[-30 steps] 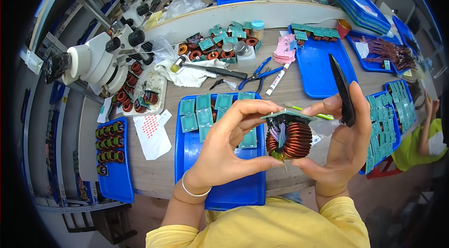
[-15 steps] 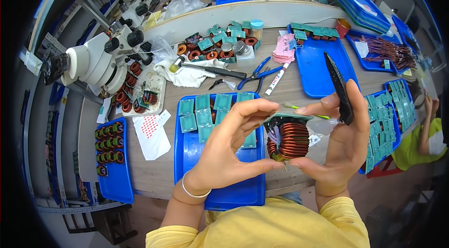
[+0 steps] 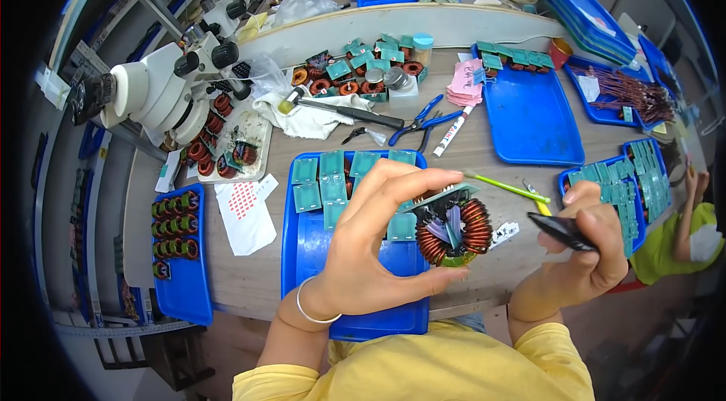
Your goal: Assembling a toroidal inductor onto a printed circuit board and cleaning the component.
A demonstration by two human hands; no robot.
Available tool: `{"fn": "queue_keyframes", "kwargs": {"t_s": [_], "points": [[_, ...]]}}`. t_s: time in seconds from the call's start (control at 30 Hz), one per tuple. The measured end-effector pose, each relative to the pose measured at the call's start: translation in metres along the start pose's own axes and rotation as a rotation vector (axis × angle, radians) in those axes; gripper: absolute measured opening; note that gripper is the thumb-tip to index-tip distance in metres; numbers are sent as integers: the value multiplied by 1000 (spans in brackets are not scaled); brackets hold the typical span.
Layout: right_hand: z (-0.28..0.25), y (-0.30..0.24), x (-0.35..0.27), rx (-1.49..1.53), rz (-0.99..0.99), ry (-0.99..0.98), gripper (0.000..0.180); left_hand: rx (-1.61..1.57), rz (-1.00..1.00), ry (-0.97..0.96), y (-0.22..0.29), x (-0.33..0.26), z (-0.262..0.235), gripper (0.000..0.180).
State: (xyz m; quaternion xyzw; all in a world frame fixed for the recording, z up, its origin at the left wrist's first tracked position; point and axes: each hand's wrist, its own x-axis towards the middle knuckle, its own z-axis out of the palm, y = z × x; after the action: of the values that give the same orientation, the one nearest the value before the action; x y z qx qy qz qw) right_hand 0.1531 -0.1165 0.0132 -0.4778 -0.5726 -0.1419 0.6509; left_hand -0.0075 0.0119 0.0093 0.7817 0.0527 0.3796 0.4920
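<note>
My left hand [image 3: 363, 253] pinches a copper-wound toroidal coil [image 3: 476, 229] by its top and bottom, thumb below and fingers above. A green square board [image 3: 446, 195] sits tilted on the coil's upper side, and purplish strips show in its dark centre. To the right, my right hand [image 3: 586, 253] is closed round a flat black tool [image 3: 563, 232], its tapered end pointing left toward the coil without touching it. Fingers hide part of this tool, so its exact kind is unclear. Beneath my left hand is a blue tray [image 3: 310, 265] with several board-topped coils [image 3: 331, 188].
Behind the coil lies a thin green stick [image 3: 508, 186]. Farther back are a hammer [image 3: 352, 112], blue-handled pliers [image 3: 416, 127], a white marker [image 3: 452, 131] and a blue tray [image 3: 529, 117]. A microscope [image 3: 147, 87] stands left. Another tray of coils [image 3: 185, 291] sits left; a co-worker's arm [image 3: 688, 212] shows right.
My right hand has let go of the coil and moved right, bringing the black tool from upright to nearly level. The coil has turned, showing its centre, still in my left hand.
</note>
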Motion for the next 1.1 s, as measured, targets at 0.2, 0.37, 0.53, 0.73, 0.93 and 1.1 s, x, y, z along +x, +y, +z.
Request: {"fn": "queue_keyframes", "kwargs": {"t_s": [0.2, 0.37, 0.53, 0.73, 0.93, 1.1], "points": [[1, -6, 5, -44, 22, -86, 20, 64, 24, 25, 1, 2, 1, 69], [7, -8, 8, 45, 93, 4, 16, 133, 22, 42, 4, 1, 3, 67], [5, -6, 7, -49, 32, -97, 27, 199, 61, 58, 3, 1, 5, 66], [7, -9, 8, -103, 32, -134, 26, 215, 63, 44, 4, 1, 8, 66], [8, -10, 9, -124, 37, -168, 26, 220, 65, 51, 4, 1, 8, 65], [5, -9, 10, -136, 24, -184, 27, 244, 74, 48, 4, 0, 7, 65]]}}
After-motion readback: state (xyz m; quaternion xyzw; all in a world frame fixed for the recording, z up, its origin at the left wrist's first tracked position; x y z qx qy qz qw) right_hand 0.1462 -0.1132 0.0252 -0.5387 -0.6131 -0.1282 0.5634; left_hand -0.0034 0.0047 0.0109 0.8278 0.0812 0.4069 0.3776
